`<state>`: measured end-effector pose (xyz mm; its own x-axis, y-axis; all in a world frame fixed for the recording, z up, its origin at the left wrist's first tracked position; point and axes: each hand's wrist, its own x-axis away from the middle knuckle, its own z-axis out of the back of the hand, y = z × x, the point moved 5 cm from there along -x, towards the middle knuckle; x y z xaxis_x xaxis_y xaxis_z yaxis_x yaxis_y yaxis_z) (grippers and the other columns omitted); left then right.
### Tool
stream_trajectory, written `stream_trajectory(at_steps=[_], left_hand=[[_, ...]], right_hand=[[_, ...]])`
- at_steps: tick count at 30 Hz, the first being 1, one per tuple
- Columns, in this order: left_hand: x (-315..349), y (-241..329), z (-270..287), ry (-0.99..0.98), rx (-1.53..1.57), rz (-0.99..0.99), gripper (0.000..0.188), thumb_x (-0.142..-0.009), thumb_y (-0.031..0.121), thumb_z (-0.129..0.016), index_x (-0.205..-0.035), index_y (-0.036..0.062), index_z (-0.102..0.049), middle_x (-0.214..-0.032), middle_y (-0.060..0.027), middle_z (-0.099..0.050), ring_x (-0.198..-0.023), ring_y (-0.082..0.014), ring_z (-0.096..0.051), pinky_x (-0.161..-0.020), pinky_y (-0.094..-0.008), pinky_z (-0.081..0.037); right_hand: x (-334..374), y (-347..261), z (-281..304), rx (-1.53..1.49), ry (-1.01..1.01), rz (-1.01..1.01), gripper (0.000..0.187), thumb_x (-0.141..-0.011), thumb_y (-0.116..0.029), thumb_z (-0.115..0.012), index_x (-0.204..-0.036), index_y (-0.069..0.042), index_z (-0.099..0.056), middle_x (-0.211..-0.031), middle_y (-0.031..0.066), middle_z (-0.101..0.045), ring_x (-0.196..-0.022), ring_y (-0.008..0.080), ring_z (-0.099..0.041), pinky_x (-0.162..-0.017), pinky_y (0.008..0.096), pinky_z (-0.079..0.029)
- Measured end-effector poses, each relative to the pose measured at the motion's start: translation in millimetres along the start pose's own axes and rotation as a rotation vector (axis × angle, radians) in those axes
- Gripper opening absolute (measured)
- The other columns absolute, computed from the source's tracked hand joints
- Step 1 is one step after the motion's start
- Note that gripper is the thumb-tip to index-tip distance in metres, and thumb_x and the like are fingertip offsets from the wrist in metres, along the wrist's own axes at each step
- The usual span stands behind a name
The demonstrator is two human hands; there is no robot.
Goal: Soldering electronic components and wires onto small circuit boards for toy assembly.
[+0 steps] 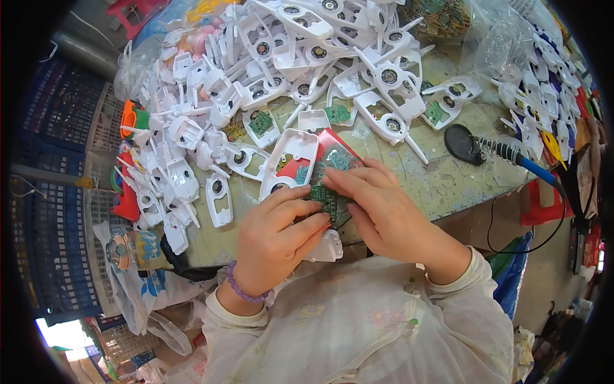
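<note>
My left hand (pixel 275 224) is closed with its fingers bent over a small green circuit board (pixel 325 200). My right hand (pixel 384 208) comes in from the other side, its bent fingertips meeting at the board's upper edge; whatever they pinch is too small to make out. Just beyond my left fingers lies an open white plastic shell (pixel 296 142), with a round speaker in its near end. Beside it a red tray (pixel 331 139) holds small teal pieces, partly covered by my right hand. Below the board, a white plastic part (pixel 327 248) sits at the table's edge.
White shells with round speakers (pixel 389 77) are heaped over the far table (pixel 409 169). A soldering iron (pixel 505 152) with a blue handle rests at a black round holder (pixel 464 144) on the right. Blue crates (pixel 51 185) stand at left; wired boards (pixel 441 19) lie far back.
</note>
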<state>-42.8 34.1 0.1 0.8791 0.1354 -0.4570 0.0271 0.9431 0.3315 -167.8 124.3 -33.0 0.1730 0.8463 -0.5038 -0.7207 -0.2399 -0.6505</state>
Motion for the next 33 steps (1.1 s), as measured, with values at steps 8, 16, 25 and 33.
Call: stream_trajectory(at_steps=[8,16,25,33], left_hand=[[-1,2,2,-0.055,0.005,0.038,0.02,-0.066,0.006,-0.074,-0.085,0.006,-0.068,-0.092,-0.0062,-0.065,-0.095,-0.0286,-0.064,-0.073,-0.0363,-0.054],[-1,1,0,-0.063,0.001,0.056,0.021,-0.066,0.005,-0.075,-0.086,0.0069,-0.069,-0.093,-0.0062,-0.066,-0.098,-0.0289,-0.064,-0.074,-0.0363,-0.054],[4,3,-1,-0.047,-0.004,0.072,0.021,-0.066,0.004,-0.075,-0.086,0.0069,-0.069,-0.094,-0.0062,-0.066,-0.099,-0.029,-0.064,-0.074,-0.0366,-0.054],[6,1,3,-0.058,0.033,0.118,0.021,-0.066,0.002,-0.075,-0.086,0.0054,-0.069,-0.095,-0.0082,-0.065,-0.101,-0.031,-0.063,-0.078,-0.0374,-0.053]], right_hand=[[60,38,52,-0.1,0.492,-0.173,0.032,-0.081,0.008,-0.058,-0.112,0.001,-0.054,-0.101,0.0112,-0.061,-0.092,0.0232,-0.058,-0.087,0.0312,-0.044],[155,82,122,-0.155,1.201,-0.367,0.033,-0.09,0.001,-0.055,-0.12,0.0,-0.044,-0.101,0.0058,-0.054,-0.082,0.0095,-0.052,-0.074,0.022,-0.044],[135,92,187,-0.065,1.22,-0.506,0.029,-0.093,-0.019,-0.061,-0.115,0.0,-0.058,-0.08,-0.0027,-0.051,-0.066,0.005,-0.042,-0.058,0.0179,-0.034],[195,13,262,1.343,1.205,-0.559,0.031,-0.087,-0.038,-0.064,-0.095,-0.009,-0.066,-0.068,0.0001,-0.057,-0.059,0.0084,-0.05,-0.054,0.0254,-0.04]])
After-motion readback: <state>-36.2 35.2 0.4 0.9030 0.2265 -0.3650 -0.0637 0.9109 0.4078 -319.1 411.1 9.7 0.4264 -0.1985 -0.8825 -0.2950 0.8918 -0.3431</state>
